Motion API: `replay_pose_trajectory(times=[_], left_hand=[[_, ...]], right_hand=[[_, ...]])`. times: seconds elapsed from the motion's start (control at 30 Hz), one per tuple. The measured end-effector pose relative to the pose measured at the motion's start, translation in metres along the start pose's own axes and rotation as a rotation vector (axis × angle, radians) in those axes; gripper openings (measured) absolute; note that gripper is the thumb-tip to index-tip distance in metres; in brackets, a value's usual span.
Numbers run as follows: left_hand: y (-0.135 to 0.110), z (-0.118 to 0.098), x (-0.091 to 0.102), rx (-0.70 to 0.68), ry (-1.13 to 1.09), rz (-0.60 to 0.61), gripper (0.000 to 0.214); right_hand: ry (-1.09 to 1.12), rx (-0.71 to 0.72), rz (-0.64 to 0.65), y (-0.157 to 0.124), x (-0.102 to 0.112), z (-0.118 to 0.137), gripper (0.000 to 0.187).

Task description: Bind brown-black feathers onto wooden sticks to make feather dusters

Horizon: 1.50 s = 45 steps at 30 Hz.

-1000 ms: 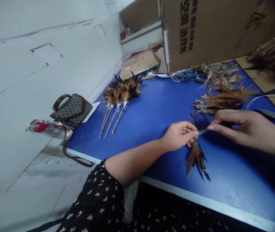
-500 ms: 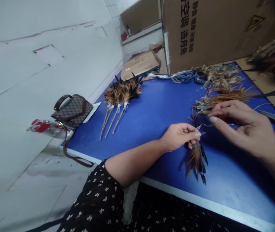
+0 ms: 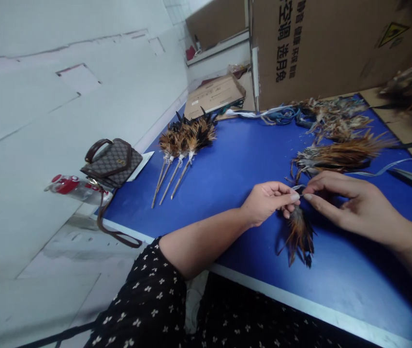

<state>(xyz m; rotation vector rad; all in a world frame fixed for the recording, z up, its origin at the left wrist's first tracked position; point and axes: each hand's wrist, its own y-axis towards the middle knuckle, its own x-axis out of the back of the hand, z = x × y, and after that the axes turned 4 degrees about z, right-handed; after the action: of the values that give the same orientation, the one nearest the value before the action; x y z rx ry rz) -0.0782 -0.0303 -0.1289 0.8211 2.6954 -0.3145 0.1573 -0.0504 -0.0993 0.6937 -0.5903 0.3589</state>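
A small bunch of brown and black feathers (image 3: 299, 235) hangs tips-down from my left hand (image 3: 272, 203). Its thumb and fingers pinch the quill end, which they hide. Close beside it, my right hand (image 3: 358, 205) pinches a thin, whitish plastic strip (image 3: 298, 187) between thumb and forefinger, near the top of the bunch. The two sets of fingertips almost meet. Just beyond them lies a pile of long brown feathers (image 3: 347, 153) with pale quill ends toward the left.
Feather dusters (image 3: 187, 137) on sticks lie at the left of the blue table (image 3: 242, 159). A handbag (image 3: 113, 162) and a bottle (image 3: 79, 188) sit at the left edge. Looser feathers (image 3: 340, 116), blue strips (image 3: 280, 115) and a large carton (image 3: 329, 53) are at the back.
My right hand has moved left and slightly down, bringing its pinch up close to my left fingertips. The left hand keeps its hold; the feather bunch has turned slightly.
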Motion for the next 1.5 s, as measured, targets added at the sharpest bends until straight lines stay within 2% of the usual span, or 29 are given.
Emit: replay_pose_trajectory(times=[0.3, 0.47, 0.57, 0.67, 0.9, 1.1, 1.33, 1.5], left_hand=[[0.002, 0.001, 0.001, -0.026, -0.013, -0.004, 0.063], [0.001, 0.004, -0.001, -0.064, -0.015, 0.01, 0.06], [0.0, 0.005, -0.001, -0.071, -0.021, 0.022, 0.059], [0.0, 0.005, 0.0, -0.087, -0.022, 0.025, 0.059], [-0.001, 0.004, -0.004, -0.285, 0.083, -0.082, 0.054], [-0.003, 0.005, -0.013, -0.321, 0.138, -0.193, 0.056], [-0.004, 0.004, -0.018, -0.396, 0.162, -0.214, 0.055], [-0.002, 0.009, -0.017, -0.426, 0.164, -0.225, 0.053]], right_hand=[[0.115, -0.025, 0.114, 0.0, 0.001, 0.002, 0.014], [0.159, -0.226, 0.055, 0.0, -0.004, -0.003, 0.032], [0.316, -0.388, 0.148, -0.001, -0.011, -0.004, 0.049], [0.441, -0.454, 0.181, 0.0, -0.016, -0.003, 0.056], [0.512, -0.476, 0.123, 0.003, -0.016, 0.002, 0.055], [0.524, -0.454, 0.089, 0.006, -0.016, 0.006, 0.05], [0.466, -0.481, 0.069, 0.005, -0.016, 0.003, 0.056], [0.257, -0.317, -0.015, 0.006, -0.016, -0.002, 0.045]])
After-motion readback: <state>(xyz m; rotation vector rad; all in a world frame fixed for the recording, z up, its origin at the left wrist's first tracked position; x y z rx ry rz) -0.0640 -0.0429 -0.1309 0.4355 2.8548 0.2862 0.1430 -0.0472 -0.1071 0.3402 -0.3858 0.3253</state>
